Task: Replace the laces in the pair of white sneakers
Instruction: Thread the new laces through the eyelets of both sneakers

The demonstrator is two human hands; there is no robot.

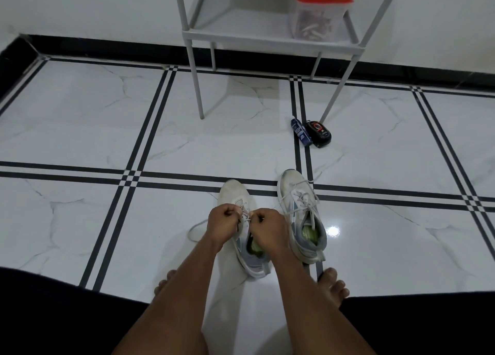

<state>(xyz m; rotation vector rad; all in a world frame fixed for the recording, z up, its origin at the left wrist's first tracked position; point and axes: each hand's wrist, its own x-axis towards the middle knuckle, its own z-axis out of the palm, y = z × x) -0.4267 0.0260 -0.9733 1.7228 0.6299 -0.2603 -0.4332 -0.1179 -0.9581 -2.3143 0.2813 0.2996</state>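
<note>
- Two hands work over the left sneaker [247,236]: the left hand [223,219] and the right hand [266,224] are both closed into loose fists, knuckles up, each one pinching a piece of the white lace [245,218] near the upper eyelets.
- The fingers are curled tight, with almost no opening; the fingertips themselves are hidden under the knuckles.
- One loose loop of the same lace [195,230] lies on the floor to the left of this shoe.
- The left sneaker stands on the floor just in front of the person's bare feet [334,285], toe pointing away; it is white with a grey heel part and a green insole.
- The right sneaker [301,215] stands just beside it, to the right, with its lace threaded but slack.
- The floor [93,119] is glossy white marble-look tile with thin double black lines.
- Farther away, a small blue bottle [301,132] and a black device [318,133] lie side by side near a leg of the grey metal rack [198,86].
- On the rack shelf stands a clear plastic box with a red lid [318,9].
</note>
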